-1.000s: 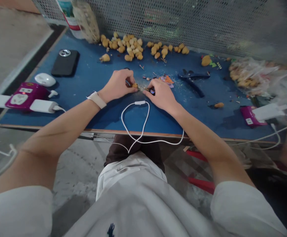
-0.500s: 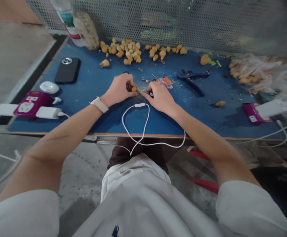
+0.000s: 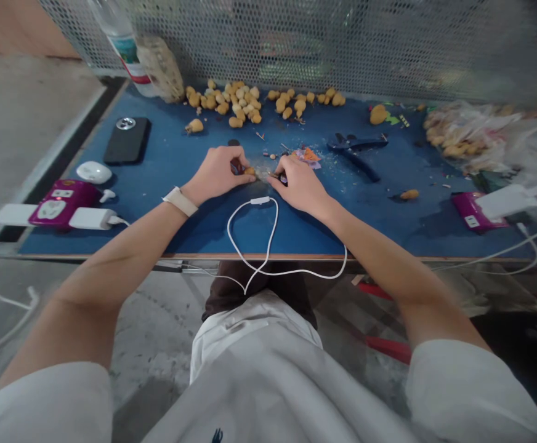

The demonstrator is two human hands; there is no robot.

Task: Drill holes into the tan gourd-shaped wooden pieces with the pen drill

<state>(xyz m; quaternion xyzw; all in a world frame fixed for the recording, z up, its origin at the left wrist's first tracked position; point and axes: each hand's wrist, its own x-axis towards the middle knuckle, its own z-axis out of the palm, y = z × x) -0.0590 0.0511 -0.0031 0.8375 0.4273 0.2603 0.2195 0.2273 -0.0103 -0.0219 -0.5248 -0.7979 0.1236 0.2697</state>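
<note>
My left hand (image 3: pixel 220 172) is closed, thumb and forefinger pinching a small yellow-brown gourd (image 3: pixel 250 171). A dark object (image 3: pixel 236 166) shows partly behind those fingers. Facing it a short way to the right, my right hand (image 3: pixel 300 184) is also closed in a pinch, on a thin, small thing that is mostly hidden by the fingers. Between the two hands lies a dusty patch on the blue tabletop (image 3: pixel 194 234). Just behind the right hand are orange and purple scraps (image 3: pixel 309 156). Farther right, blue-handled pliers or cutters (image 3: pixel 356 147) lie on the table.
Several small gourds (image 3: pixel 236 101) line the back, below a perforated metal panel (image 3: pixel 296 49). A bottle (image 3: pixel 127 55), a jar (image 3: pixel 160 67), a phone (image 3: pixel 127 140) and a purple power adapter (image 3: pixel 63 203) stand left. A plastic bag (image 3: pixel 490 132) sits right; a white cable (image 3: pixel 268 246) loops in front.
The whole view has shifted slightly. The gap between my hands looks a little wider, and both hands keep their pinches.
</note>
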